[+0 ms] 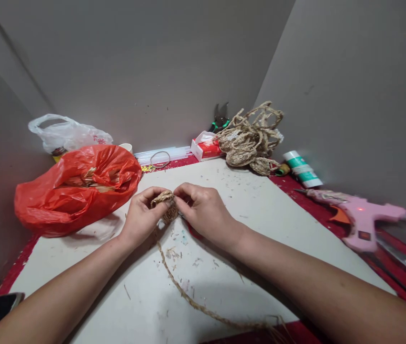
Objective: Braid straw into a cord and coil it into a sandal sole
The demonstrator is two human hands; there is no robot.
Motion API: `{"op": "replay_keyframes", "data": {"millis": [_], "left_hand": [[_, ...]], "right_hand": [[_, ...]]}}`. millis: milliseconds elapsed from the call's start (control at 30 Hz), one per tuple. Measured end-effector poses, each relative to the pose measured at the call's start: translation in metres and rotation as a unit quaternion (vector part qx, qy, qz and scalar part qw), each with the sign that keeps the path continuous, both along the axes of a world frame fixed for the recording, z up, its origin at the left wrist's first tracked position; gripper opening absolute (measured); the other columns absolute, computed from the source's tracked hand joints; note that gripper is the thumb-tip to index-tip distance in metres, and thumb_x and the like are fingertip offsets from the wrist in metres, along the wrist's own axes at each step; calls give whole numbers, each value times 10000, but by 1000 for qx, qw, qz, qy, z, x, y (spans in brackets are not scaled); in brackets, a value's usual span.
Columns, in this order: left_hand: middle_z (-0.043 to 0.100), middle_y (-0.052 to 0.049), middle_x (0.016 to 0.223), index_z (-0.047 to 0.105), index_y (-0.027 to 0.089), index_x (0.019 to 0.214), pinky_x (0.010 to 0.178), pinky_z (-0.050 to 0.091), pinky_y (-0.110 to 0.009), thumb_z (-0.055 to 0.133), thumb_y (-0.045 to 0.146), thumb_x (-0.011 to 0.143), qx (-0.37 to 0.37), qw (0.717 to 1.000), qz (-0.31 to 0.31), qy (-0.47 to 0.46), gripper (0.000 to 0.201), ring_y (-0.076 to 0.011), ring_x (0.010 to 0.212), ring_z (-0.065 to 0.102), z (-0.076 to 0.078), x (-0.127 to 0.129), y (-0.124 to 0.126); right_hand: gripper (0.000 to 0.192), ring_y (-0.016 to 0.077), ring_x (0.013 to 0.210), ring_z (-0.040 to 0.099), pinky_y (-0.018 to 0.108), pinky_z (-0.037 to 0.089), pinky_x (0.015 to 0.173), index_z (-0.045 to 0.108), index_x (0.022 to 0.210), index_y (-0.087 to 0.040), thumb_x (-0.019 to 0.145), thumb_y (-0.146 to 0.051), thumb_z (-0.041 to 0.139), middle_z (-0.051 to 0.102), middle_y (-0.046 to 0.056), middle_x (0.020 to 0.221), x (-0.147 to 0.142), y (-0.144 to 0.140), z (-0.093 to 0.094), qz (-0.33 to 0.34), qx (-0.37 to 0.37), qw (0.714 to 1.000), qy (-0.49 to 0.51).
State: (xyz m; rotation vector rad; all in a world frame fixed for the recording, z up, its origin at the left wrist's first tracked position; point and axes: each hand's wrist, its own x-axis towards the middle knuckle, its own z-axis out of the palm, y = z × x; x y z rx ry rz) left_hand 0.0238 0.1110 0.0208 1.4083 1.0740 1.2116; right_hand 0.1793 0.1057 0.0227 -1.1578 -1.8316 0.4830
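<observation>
At the frame's centre my left hand [141, 217] and right hand [203, 210] both pinch a small coil of braided straw rope [167, 206], fingers closed tight so it keeps its shape; its loose tail [188, 296] trails down the white desk [260, 224] toward me.

Plain grey walls [152, 62] meet in a corner behind a white counter [267, 215] edged with red cloth [306, 200], evenly lit.
</observation>
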Motion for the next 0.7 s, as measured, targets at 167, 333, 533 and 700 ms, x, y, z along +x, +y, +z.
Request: {"op": "replay_keyframes", "data": {"millis": [167,333,533,700], "left_hand": [[679,-12,782,671,152,815,716,477,-248,741,177,652,-56,994,-26,-86,179,-120,701,604,-1,-3,6],[700,-53,821,661,137,859,748,503,-310,760,218,673,-122,981,-77,-132,226,-151,720,649,-2,-6,9],[699,-33,766,630,142,817,697,498,-281,784,192,631,-130,980,-59,-140,247,-138,676,651,-4,-5,10],[677,-5,711,662,136,762,646,462,-222,778,160,606,-103,987,-53,-110,196,-96,629,602,-3,-4,11]], "right_hand": [[50,106,528,554,221,432,514,587,704,-163,718,-115,585,606,-14,584,3,10,8,39,-209,956,203],[85,78,489,571,190,463,512,564,702,-153,683,-127,643,625,-18,547,9,18,15,100,-342,878,319],[146,67,468,556,181,451,496,570,700,-150,637,-159,702,643,-9,547,12,17,13,156,-372,848,344],[145,63,472,522,199,428,499,613,711,-147,624,-187,721,612,-40,558,12,18,9,150,-333,876,316]]}}
